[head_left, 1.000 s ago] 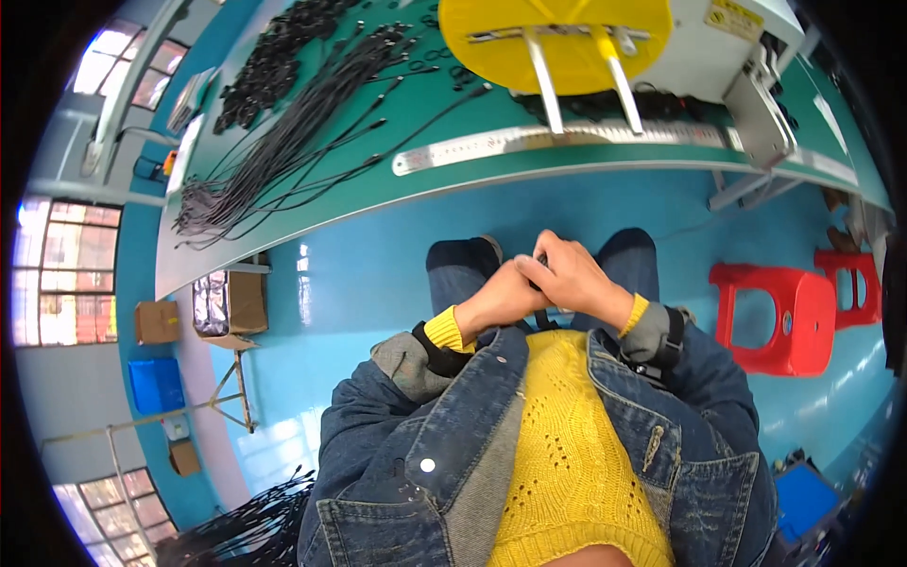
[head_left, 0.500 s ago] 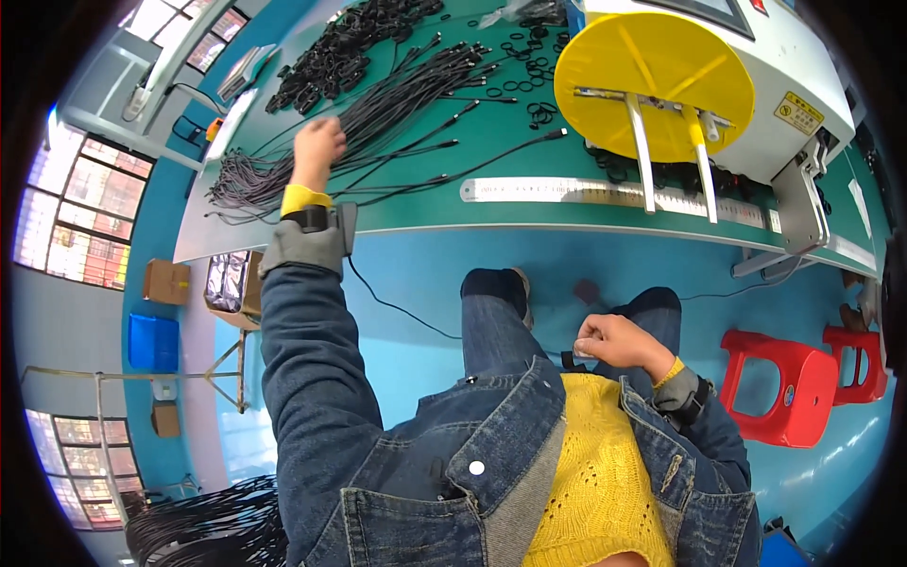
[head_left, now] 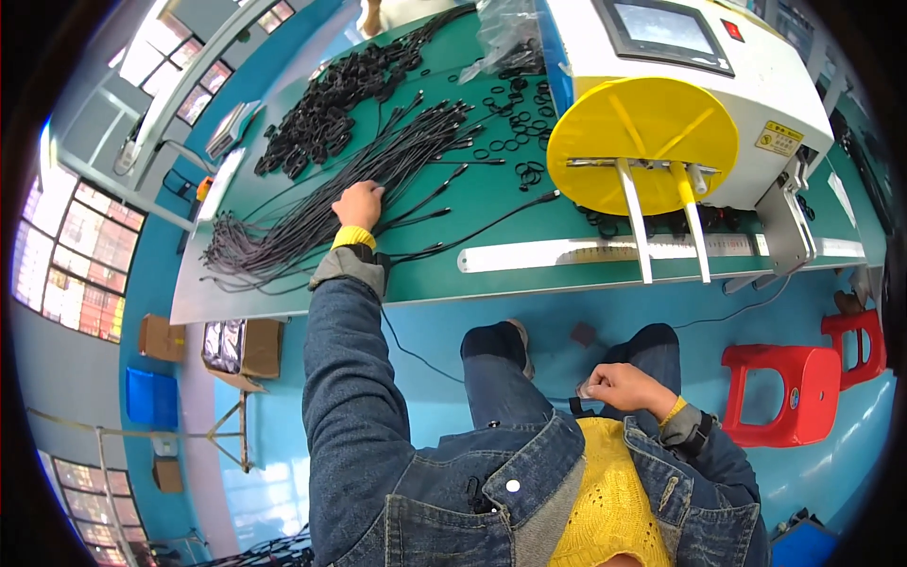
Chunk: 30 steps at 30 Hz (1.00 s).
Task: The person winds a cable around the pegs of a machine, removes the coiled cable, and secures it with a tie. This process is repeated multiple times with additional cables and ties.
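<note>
Here, the left hand (head_left: 359,205) is laid on a spread bundle of black cables (head_left: 312,213) left of centre on the green surface (head_left: 491,198), its fingers (head_left: 370,192) stretched flat and slightly parted over the strands; whether any one cable is pinched cannot be told. The right hand (head_left: 619,387) is held low in the frame over the lap, its fingers curled tight around a small pale item that is too small to be made out. At upper right a white machine (head_left: 727,66) with a dark screen is seen, a round yellow disc (head_left: 642,137) being fixed to its front; a small yellow rectangular label (head_left: 780,139) is stuck on its side just right of the disc, and a small red square mark sits near its top edge. The print on the label cannot be read. A long pale ruler strip (head_left: 567,253) is laid along the near edge of the surface. Loose black rings (head_left: 515,132) are scattered between the cables and the machine, and a heap of coiled black pieces (head_left: 326,109) lies toward the upper left. A clear plastic bag (head_left: 510,28) is cut off by the top of the frame. Brown cardboard boxes (head_left: 255,345) and a blue crate (head_left: 151,397) are seen on the floor at lower left, and red plastic stools (head_left: 779,392) at right, one being clipped by the dark rim.
</note>
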Motion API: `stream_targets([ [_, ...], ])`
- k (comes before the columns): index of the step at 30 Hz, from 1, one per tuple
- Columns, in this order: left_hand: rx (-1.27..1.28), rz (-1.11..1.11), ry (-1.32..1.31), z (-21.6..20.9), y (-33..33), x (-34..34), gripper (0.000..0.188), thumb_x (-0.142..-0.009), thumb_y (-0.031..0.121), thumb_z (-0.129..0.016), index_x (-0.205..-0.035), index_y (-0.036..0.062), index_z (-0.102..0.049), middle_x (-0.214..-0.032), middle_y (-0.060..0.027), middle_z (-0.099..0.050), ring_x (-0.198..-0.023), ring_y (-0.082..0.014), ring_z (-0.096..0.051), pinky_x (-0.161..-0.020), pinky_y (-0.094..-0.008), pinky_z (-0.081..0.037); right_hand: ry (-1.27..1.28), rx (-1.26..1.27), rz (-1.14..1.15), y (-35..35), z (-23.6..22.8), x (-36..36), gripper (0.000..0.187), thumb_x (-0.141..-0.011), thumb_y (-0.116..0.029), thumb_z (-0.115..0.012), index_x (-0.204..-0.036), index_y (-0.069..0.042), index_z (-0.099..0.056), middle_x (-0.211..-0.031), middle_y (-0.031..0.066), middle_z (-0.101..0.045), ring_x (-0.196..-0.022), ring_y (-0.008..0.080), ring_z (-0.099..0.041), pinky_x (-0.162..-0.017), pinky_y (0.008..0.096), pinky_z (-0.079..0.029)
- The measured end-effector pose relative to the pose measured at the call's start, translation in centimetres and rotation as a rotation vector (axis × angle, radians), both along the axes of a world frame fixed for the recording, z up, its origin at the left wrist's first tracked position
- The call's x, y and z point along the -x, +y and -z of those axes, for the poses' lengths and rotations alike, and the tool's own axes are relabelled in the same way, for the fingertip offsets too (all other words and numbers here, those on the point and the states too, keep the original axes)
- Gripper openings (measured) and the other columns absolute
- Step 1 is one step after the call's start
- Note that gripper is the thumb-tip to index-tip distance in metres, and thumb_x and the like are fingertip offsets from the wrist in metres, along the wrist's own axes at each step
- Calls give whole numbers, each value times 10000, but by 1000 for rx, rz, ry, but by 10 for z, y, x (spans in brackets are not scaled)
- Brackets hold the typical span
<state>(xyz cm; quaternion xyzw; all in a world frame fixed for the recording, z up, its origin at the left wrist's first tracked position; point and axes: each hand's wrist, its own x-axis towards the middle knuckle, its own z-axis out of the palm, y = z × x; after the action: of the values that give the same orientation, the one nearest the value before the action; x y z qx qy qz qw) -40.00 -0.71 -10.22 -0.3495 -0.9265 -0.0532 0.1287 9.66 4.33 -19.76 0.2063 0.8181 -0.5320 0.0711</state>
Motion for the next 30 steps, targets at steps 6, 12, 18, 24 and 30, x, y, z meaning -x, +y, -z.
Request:
stream_targets([
  [6, -632, 257, 265, -38, -5, 16, 193, -871, 220, -494, -898, 58, -597, -871, -133, -613, -782, -325, -584, -681, -391, -463, 2, -21, 28, 11, -7, -5, 261, -773, -273, -609, -796, -13, -592, -711, 134, -623, -686, 275, -615, -598, 353, -465],
  [12, -1041, 424, 203, -100, -59, -91, 123, -892, 61, -483, -955, -14, -558, -833, -87, -586, -721, -150, -538, -677, -250, -447, 143, 55, 232, 24, -43, -18, 354, -801, -195, -615, -1077, -9, -493, -695, 57, -593, -619, 116, -544, -557, 259, -431],
  [18, -819, 753, 125, -81, -125, -228, 117, -868, -27, -449, -944, -35, -537, -785, -89, -528, -675, -149, -472, -604, -247, -402, 739, 190, 363, 16, -109, -27, 685, -778, -160, -657, -1329, -39, -269, -950, 81, -575, -709, 107, -515, -591, 224, -441],
  [24, -718, 862, -14, -52, -106, -314, 107, -862, -25, -456, -927, -46, -539, -758, -86, -503, -661, -131, -450, -584, -240, -383, 934, -475, 356, 21, -123, -53, 572, -753, -117, -668, -1245, -15, -396, -983, 128, -572, -697, 178, -550, -597, 270, -476],
  [30, -704, 827, -216, -49, -58, -348, 128, -829, -32, -506, -942, -30, -566, -753, -96, -530, -632, -163, -487, -560, -243, -399, 795, -865, 285, 31, -108, -92, 408, -692, -16, -667, -1077, 10, -534, -920, 153, -574, -694, 281, -574, -600, 320, -487],
])
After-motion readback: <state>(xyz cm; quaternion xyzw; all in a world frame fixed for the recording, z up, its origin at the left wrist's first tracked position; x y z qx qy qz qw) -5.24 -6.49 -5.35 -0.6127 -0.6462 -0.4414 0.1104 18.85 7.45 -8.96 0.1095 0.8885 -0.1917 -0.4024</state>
